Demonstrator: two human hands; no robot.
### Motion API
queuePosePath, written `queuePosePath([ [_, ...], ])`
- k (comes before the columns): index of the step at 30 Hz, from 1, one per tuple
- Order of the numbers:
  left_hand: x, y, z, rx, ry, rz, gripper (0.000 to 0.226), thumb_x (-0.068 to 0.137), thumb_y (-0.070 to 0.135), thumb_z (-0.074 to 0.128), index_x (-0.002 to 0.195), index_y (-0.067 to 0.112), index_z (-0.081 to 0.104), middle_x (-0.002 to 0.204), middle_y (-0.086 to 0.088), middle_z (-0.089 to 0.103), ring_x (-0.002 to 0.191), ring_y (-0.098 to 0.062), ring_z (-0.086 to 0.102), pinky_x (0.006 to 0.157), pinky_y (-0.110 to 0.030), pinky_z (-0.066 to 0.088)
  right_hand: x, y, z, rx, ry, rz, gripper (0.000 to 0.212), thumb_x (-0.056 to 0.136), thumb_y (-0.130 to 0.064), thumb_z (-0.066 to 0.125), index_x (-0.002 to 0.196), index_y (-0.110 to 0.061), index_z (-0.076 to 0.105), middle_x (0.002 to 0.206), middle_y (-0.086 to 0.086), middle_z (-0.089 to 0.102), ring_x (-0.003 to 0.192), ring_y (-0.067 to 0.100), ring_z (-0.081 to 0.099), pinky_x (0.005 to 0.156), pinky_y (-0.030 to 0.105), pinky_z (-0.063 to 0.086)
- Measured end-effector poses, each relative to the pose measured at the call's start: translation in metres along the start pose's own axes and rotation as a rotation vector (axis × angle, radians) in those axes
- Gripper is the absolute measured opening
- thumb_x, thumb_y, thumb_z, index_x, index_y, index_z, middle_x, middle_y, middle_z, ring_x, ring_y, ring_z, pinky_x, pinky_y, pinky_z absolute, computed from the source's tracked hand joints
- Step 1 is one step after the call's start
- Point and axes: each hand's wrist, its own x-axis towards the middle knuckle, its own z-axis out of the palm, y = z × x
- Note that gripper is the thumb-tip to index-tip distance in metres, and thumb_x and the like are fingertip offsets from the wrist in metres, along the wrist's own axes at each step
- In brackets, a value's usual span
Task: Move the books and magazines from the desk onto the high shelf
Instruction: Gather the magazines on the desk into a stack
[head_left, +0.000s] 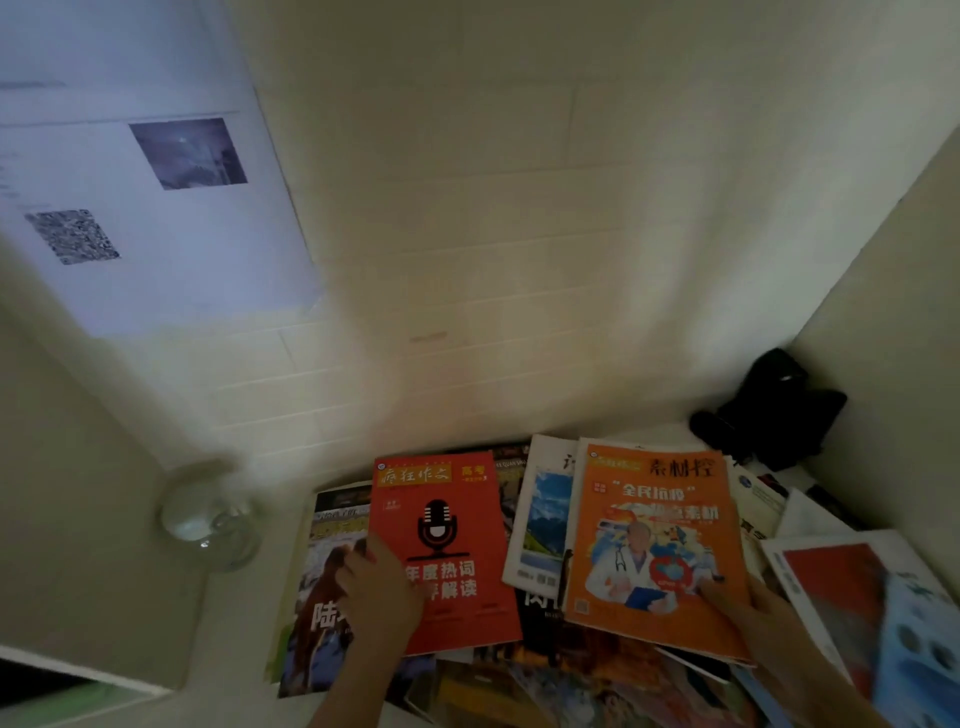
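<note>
You were at pickup: left hand (376, 587) gripped the red microphone-cover magazine (444, 551), right hand (748, 608) pinched the orange doctor-cover magazine (654, 545); next, lift both up to the shelf.

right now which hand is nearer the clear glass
Left. The left hand lies on the red magazine, just right of the glass; the right hand is farther right.

A white table (244, 613) set into a tiled corner carried a loose, overlapping spread of magazines (519, 623), a red issue with a microphone (441, 551) and an orange one (652, 545) uppermost. A clear glass vessel (210, 525) stood at its left; a black object (774, 410), too dark to identify, sat in the far right corner.
</note>
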Motion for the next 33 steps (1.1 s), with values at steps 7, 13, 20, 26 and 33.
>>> queuePosePath([
  [7, 0.008, -0.004, -0.011, -0.253, -0.004, 0.143, 0.058, 0.080, 0.033, 0.070, 0.124, 0.007, 0.044, 0.114, -0.013, 0.064, 0.089, -0.025, 0.064, 0.077, -0.037, 0.055, -0.019, -0.029, 0.021, -0.072, -0.121, 0.069, 0.039, 0.090, -0.021, 0.064, 0.127, -0.020, 0.052, 0.115, 0.012, 0.068, 0.096, 0.036, 0.069, 0.088, 0.058, 0.052],
  [13, -0.067, 0.084, -0.071, -0.115, 0.306, 0.548, 0.034, 0.096, 0.030, 0.045, 0.126, 0.015, 0.040, 0.090, -0.006, 0.063, 0.068, -0.022, 0.064, 0.060, -0.038, 0.055, -0.026, -0.032, 0.019, 0.009, -0.140, 0.076, 0.030, 0.093, -0.013, 0.060, 0.121, -0.017, 0.051, 0.106, 0.009, 0.068, 0.091, 0.032, 0.068, 0.076, 0.046, 0.057],
  [20, -0.091, 0.171, -0.063, -0.629, 0.031, 0.689, 0.031, 0.093, 0.025, 0.060, 0.114, 0.030, 0.038, 0.090, 0.013, 0.058, 0.071, 0.004, 0.056, 0.056, -0.009, 0.042, -0.017, -0.032, 0.009, 0.297, -0.234, 0.157, 0.068, 0.086, -0.068, 0.035, 0.126, -0.020, 0.062, 0.121, 0.020, 0.065, 0.113, 0.044, 0.060, 0.097, 0.062, 0.045],
  [26, -0.052, 0.159, 0.042, -0.496, -0.230, 0.512, 0.038, 0.083, 0.043, 0.070, 0.114, 0.028, 0.054, 0.111, 0.001, 0.063, 0.092, -0.012, 0.060, 0.077, -0.023, 0.050, -0.009, -0.032, 0.005, 0.227, -0.323, 0.157, 0.039, 0.093, -0.033, 0.059, 0.127, -0.015, 0.058, 0.113, 0.018, 0.069, 0.103, 0.038, 0.067, 0.087, 0.053, 0.054],
  [33, -0.008, 0.142, 0.069, -0.251, -0.026, 0.384, 0.049, 0.086, 0.031, 0.068, 0.127, 0.010, 0.050, 0.124, -0.017, 0.058, 0.103, -0.025, 0.057, 0.084, -0.039, 0.052, 0.001, -0.030, -0.001, 0.138, -0.206, 0.156, 0.030, 0.091, -0.005, 0.061, 0.116, -0.019, 0.059, 0.105, 0.013, 0.073, 0.097, 0.034, 0.069, 0.092, 0.057, 0.050],
])
